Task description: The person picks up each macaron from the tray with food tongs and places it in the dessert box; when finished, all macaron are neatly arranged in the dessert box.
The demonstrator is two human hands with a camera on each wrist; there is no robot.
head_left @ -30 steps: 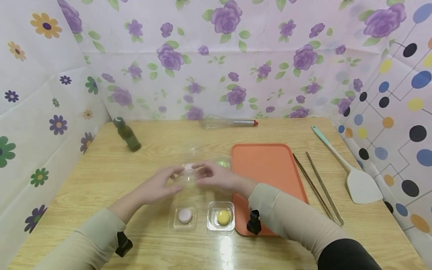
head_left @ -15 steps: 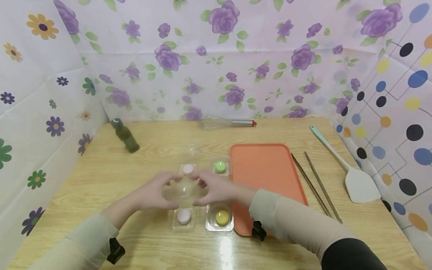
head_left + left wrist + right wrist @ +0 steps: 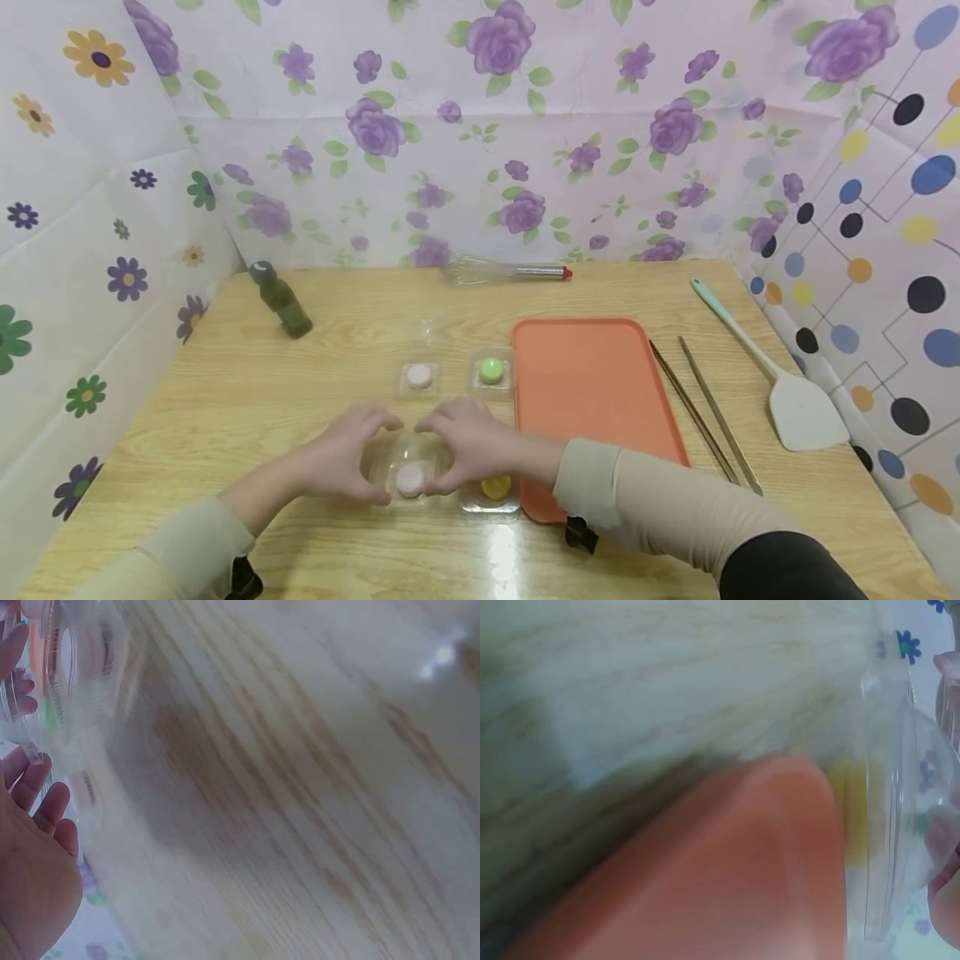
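Note:
Between them, my left hand [image 3: 345,454] and right hand [image 3: 474,446] grip a clear domed plastic lid [image 3: 406,446] at its sides, fingers and thumbs curved round the edge. The lid is held close over the front-left clear container, where a pale pink macaron [image 3: 410,480] shows. A yellow macaron [image 3: 496,487] lies in the front-right container [image 3: 491,508], partly covered by my right hand. The right wrist view catches the lid's dome [image 3: 922,742] beyond the yellow macaron [image 3: 857,814]. Behind the hands, another pale pink macaron [image 3: 418,376] and a green macaron [image 3: 491,371] sit in clear containers.
An orange tray [image 3: 588,375] lies right of the containers, under my right forearm. Farther right are metal tongs [image 3: 705,412] and a white spatula [image 3: 806,412]. A whisk [image 3: 506,272] lies at the back, a dark green bottle [image 3: 281,300] at back left.
Both hands have carried the clear lid from the back-left container toward me, down over the front-left one. The back pink and green macarons have come into full view.

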